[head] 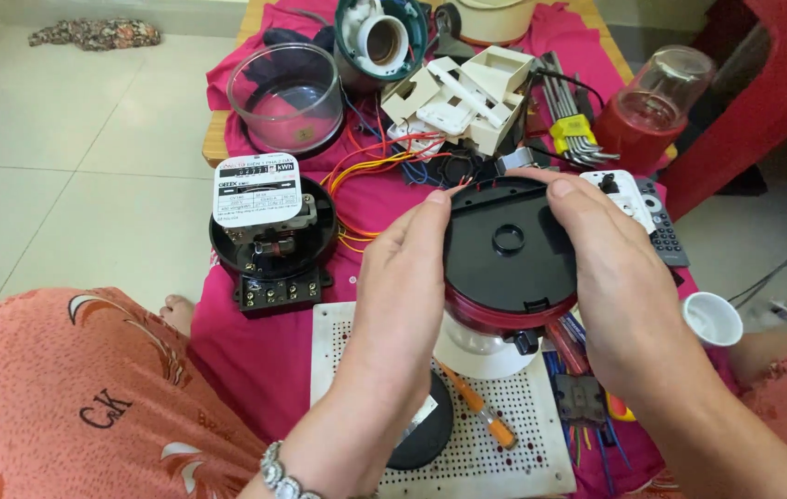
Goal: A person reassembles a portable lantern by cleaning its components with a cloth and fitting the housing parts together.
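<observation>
Both hands hold round black-and-red base.
Left hand (402,277) and right hand (610,277) clasp black-and-red base (509,254) at its rim, over white perforated board (504,444).

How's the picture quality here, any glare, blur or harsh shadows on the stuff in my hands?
Head view: soft, even daylight, no hard shadows. The black round base held between the left hand and right hand is sharp, with faint sheen. The clear plastic dome shows mild reflections. The frame edges bend slightly.
</observation>
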